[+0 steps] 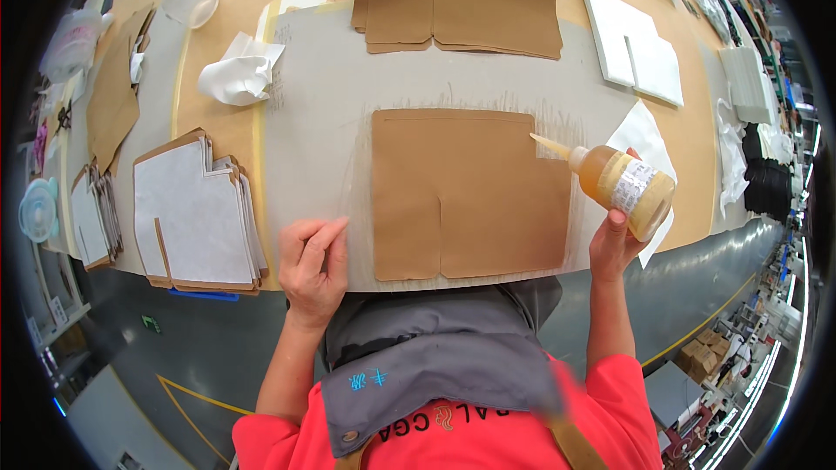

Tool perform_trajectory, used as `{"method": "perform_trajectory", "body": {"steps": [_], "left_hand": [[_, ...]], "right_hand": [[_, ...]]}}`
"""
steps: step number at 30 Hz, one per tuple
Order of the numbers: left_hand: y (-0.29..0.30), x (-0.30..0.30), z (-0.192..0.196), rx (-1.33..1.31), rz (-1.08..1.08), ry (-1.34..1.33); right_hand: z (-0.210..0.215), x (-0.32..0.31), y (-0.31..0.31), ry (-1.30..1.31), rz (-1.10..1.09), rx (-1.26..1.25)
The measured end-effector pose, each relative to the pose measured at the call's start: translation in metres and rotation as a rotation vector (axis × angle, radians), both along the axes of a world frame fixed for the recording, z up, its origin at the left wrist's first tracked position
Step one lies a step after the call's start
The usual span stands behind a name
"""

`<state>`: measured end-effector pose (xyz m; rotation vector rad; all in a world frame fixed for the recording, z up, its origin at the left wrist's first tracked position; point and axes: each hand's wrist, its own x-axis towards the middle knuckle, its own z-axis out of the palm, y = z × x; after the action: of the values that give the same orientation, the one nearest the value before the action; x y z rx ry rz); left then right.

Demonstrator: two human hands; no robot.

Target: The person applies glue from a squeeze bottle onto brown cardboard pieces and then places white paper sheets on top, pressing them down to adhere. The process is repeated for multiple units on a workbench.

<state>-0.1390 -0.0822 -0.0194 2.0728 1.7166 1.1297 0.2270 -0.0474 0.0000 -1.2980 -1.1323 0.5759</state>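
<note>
A flat brown cardboard piece with a slit from its near edge lies on a grey work mat in front of me. My right hand grips a squeeze bottle of amber glue, tipped sideways. Its pointed nozzle touches the piece's upper right corner. My left hand rests on the mat's near edge, just left of the piece, fingers loosely curled and holding nothing.
A stack of white-faced cut pieces lies to the left, with a crumpled white cloth behind it. More brown pieces are stacked at the back, and white foam blocks lie back right. White paper lies under the bottle.
</note>
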Motion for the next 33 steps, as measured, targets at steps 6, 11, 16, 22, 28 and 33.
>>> {"method": "perform_trajectory", "body": {"steps": [6,11,16,22,28,33], "left_hand": [[0.000,-0.001,-0.001,0.022,-0.005,0.004],[0.000,0.000,-0.001,0.016,-0.008,0.005],[0.001,0.002,-0.001,0.013,-0.014,-0.003],[0.001,0.003,-0.001,0.013,-0.007,-0.013],[-0.002,0.001,-0.002,-0.011,0.000,0.009],[-0.003,0.001,-0.004,-0.006,0.010,0.030]], "right_hand": [[0.000,0.007,-0.018,-0.063,-0.001,-0.027],[-0.004,0.014,-0.030,-0.208,0.012,-0.003],[-0.001,0.020,-0.036,-0.217,-0.014,0.009],[-0.002,0.033,-0.041,-0.197,-0.076,0.048],[0.002,0.039,-0.047,-0.074,-0.101,0.026],[0.004,0.038,-0.058,-0.044,-0.087,0.037]]}}
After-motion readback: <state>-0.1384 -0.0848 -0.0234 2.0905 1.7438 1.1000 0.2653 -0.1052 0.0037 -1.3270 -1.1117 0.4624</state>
